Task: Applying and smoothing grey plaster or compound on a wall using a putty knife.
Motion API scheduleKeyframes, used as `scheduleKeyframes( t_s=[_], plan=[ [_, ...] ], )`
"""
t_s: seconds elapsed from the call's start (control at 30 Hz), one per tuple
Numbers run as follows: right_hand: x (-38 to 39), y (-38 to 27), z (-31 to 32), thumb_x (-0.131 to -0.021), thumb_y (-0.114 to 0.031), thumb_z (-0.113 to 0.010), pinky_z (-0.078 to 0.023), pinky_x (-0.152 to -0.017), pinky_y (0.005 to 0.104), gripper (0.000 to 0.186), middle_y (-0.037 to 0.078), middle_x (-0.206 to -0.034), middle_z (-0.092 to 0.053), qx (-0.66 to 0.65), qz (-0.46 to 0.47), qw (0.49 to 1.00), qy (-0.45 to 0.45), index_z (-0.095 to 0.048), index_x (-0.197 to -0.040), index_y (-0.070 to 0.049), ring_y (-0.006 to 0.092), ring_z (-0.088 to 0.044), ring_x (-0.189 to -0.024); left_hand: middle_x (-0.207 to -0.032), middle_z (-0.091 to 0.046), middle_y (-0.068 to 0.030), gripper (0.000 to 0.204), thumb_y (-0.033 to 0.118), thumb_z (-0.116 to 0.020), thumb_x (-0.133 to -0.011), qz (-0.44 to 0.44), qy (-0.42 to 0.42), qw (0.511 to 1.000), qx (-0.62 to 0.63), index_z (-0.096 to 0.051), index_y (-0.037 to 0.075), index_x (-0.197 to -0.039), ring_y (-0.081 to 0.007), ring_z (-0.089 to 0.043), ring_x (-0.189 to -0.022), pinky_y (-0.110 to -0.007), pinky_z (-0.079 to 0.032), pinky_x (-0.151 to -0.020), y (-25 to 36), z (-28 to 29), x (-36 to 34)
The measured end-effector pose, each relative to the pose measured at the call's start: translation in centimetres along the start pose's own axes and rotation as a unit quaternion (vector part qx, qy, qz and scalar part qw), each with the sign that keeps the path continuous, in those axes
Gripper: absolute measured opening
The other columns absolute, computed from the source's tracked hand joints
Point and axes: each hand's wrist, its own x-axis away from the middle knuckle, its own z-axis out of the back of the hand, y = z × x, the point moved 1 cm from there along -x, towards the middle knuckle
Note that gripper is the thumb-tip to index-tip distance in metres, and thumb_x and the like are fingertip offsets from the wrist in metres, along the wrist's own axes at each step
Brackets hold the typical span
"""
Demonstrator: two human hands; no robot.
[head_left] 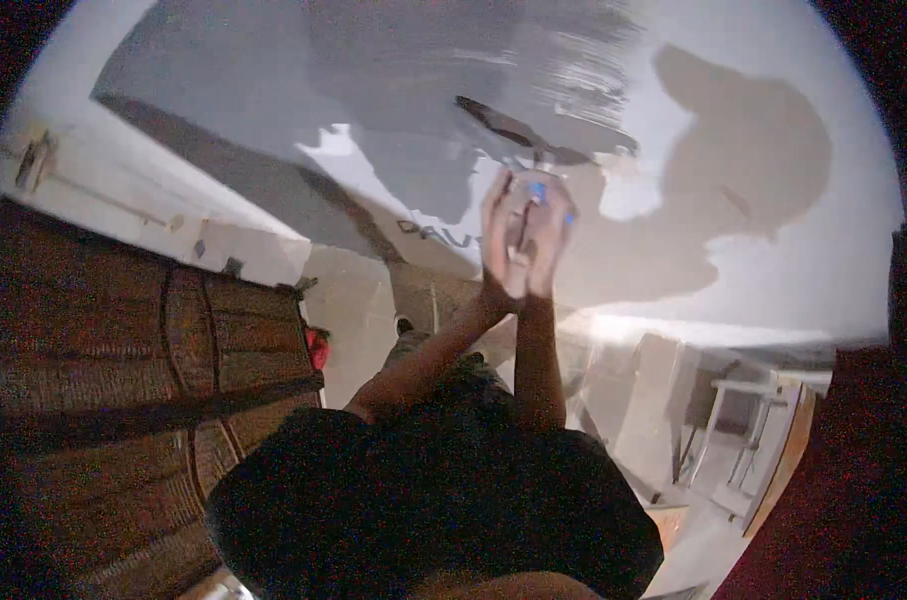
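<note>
In front of me is a white wall (834, 240) with a broad area of wet-looking grey paint (374, 60) across its upper part. My left hand (497, 225) and my right hand (550, 235) are side by side, fingers closed around the handle of a wide, flat-edged tool. The tool's dark, slanting edge (496, 122) lies at or very near the grey paint. Blur hides whether it is a brush or a scraper. Small blue spots show near the fingers. Dark lettering on the wall is partly covered by my left hand.
A brown ribbed couch-like surface (84, 340) fills the left, below a white ledge (154, 215). A small red thing (317, 348) lies at its edge. At lower right stands a white frame (739, 440) beside a wooden board (782, 455). Shadows fall across the wall.
</note>
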Motion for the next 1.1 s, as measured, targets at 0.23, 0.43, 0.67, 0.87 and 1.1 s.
scheduleKeyframes(
  t_s=[0.23, 0.43, 0.67, 0.87, 1.1],
  plan=[
    [-5.2, 15.9, -6.3, -0.096, -0.029, -0.046, -0.043, -0.061, 0.0266, 0.028, 0.001, -0.087, -0.058, 0.106, 0.013, 0.994, -0.021, -0.063, -0.098, -0.007, 0.0127, -0.051, -0.068, -0.150, -0.030, -0.0252, 0.081, 0.064, -0.031, -0.094, 0.011, 0.017, 0.996, -0.092, -0.038, -0.002, -0.140, -0.0368, -0.038, -0.133, -0.042, -0.032, -0.106, 0.0, 9.4, -6.3],
    [-5.2, 12.4, -6.8, -0.095, -0.026, -0.048, -0.044, -0.081, 0.0315, 0.029, 0.008, -0.103, -0.060, 0.145, 0.052, 0.984, -0.087, -0.062, -0.110, -0.006, 0.0176, -0.055, -0.092, -0.143, -0.041, -0.0196, 0.079, 0.063, -0.029, -0.094, 0.022, 0.009, 0.987, -0.159, -0.041, -0.001, -0.139, -0.0331, -0.042, -0.131, -0.043, -0.033, -0.107, -3.2, 9.4, -6.3],
    [-1.1, -0.5, 8.2, -0.094, -0.019, -0.047, -0.046, -0.073, 0.0282, 0.020, 0.004, -0.084, -0.061, -0.068, 0.025, 0.975, 0.211, -0.062, -0.090, -0.007, 0.0150, -0.057, -0.078, -0.119, -0.059, -0.0236, 0.061, 0.043, -0.063, -0.087, -0.072, -0.185, 0.980, -0.001, -0.052, -0.004, -0.125, -0.0406, -0.053, -0.119, -0.051, -0.039, -0.103, 2.5, -5.4, -0.7],
    [4.3, -6.6, 15.7, -0.097, -0.026, -0.040, -0.042, -0.065, 0.0256, 0.031, 0.003, -0.078, -0.057, 0.220, 0.210, 0.893, 0.332, -0.060, -0.086, -0.004, 0.0133, -0.052, -0.069, -0.143, -0.040, -0.0130, 0.044, 0.036, -0.058, -0.089, -0.016, -0.372, 0.917, 0.143, -0.053, 0.021, -0.131, -0.0391, -0.037, -0.133, -0.050, -0.037, -0.105, 7.6, -10.4, 3.7],
    [3.1, -4.7, 6.8, -0.093, -0.025, -0.049, -0.043, -0.062, 0.0226, 0.025, 0.003, -0.072, -0.058, 0.114, 0.101, 0.971, 0.184, -0.060, -0.087, -0.003, 0.0119, -0.055, -0.066, -0.132, -0.048, -0.0230, 0.062, 0.053, -0.046, -0.093, -0.098, -0.150, 0.980, 0.084, -0.051, -0.001, -0.124, -0.0435, -0.050, -0.117, -0.049, -0.041, -0.097, 6.8, -3.6, 0.2]
  ],
)
